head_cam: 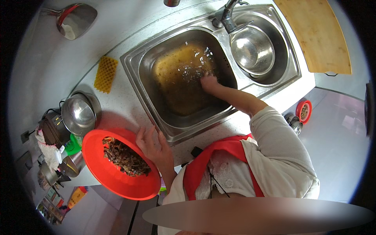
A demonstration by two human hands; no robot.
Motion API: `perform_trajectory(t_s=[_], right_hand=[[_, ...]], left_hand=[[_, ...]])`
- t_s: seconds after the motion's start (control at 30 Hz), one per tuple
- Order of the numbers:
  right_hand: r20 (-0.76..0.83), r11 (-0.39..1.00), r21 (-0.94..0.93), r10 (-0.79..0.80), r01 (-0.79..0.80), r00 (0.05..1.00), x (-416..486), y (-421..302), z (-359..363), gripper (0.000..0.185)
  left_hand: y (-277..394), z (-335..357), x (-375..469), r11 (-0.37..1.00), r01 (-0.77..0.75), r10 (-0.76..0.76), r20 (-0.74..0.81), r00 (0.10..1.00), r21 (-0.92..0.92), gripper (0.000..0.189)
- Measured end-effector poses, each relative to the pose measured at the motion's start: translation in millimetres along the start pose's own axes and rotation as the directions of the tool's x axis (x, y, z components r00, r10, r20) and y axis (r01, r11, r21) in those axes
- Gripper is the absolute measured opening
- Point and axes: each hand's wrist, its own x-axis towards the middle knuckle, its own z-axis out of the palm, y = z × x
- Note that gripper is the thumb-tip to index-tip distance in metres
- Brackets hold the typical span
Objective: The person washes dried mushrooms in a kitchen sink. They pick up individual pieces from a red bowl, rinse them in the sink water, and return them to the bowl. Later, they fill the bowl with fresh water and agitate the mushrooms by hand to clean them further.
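Observation:
My right hand (210,83) reaches into the left bowl of a stainless steel double sink (173,124). Its fingertips are at or under the surface of cloudy, yellow-brown water (173,70), so what they do is hidden. Dark specks and bright ripples show around them. On the left, my left hand (155,148) rests against the side of a red plastic basin (97,164), fingers apart. Dark brown, wet-looking strips of food (126,157) lie in this basin; their exact kind is unclear.
A metal bowl (252,50) sits in the round right sink bowl under the faucet (226,19). A yellow textured sponge (106,74) and stacked steel bowls (78,114) stand left of the sink. A wooden cutting board (320,35) is at the upper right.

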Motion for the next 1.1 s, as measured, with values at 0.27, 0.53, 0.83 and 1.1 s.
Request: perform_trajectory(t_s=[0.27, 0.53, 0.83, 1.1], right_hand=[[0.263, 0.93, -0.108, -0.313, 0.351, 0.912, -34.8, -2.3, 23.4, 0.02], [0.522, 0.813, 0.011, -0.501, 0.582, 0.69, -32.5, -2.2, 5.9, 0.019], [0.109, -0.332, 0.864, -0.609, -0.377, 0.786, -59.6, -5.5, -71.9, 0.034], [-0.211, -0.638, 0.591, -0.712, -0.493, 0.67, -89.8, -18.0, -95.4, 0.056]], left_hand=[[-12.4, 6.7, -2.0, 0.996, -0.006, 0.011, 0.059, 0.998, -0.084, 0.024], [-17.5, 12.2, -6.2, 0.995, 0.031, -0.02, 0.117, 0.993, -0.095, 0.022], [-10.9, 52.4, -0.7, 0.954, 0.059, 0.027, 0.28, 0.96, -0.294, 0.02], [7.6, 126.0, 10.9, 0.911, -0.08, 0.192, 0.243, 0.951, -0.405, 0.02]])
